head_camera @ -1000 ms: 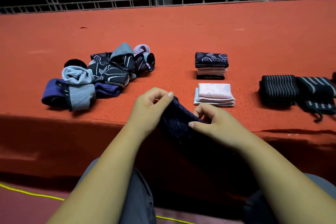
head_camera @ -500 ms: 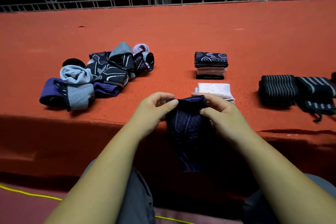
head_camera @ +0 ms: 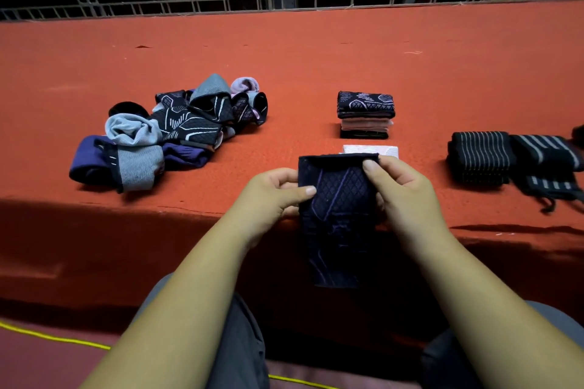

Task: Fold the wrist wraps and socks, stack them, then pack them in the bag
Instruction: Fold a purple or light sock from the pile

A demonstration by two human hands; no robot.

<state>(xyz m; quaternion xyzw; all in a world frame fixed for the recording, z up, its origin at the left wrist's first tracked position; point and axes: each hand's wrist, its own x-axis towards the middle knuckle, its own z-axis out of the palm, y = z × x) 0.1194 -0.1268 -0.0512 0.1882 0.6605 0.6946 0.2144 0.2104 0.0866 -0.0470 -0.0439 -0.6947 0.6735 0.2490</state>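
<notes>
A dark sock hangs at lower centre of the frame over the bench edge, pinched near its top corners by the left hand and right hand; it looks soft, light, limp; best held at the cuff edge.

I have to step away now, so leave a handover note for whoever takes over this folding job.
Left hand and right hand: each has a grip on the dark navy sock, held up by its top edge over the near table edge, hanging unfolded.
Done: one folded sock stack further back, a pale folded stack just behind the held sock, striped wrist wraps at right.
Left: fold this sock, work through the loose sock pile at left, stack, pack. No bag in view.
</notes>
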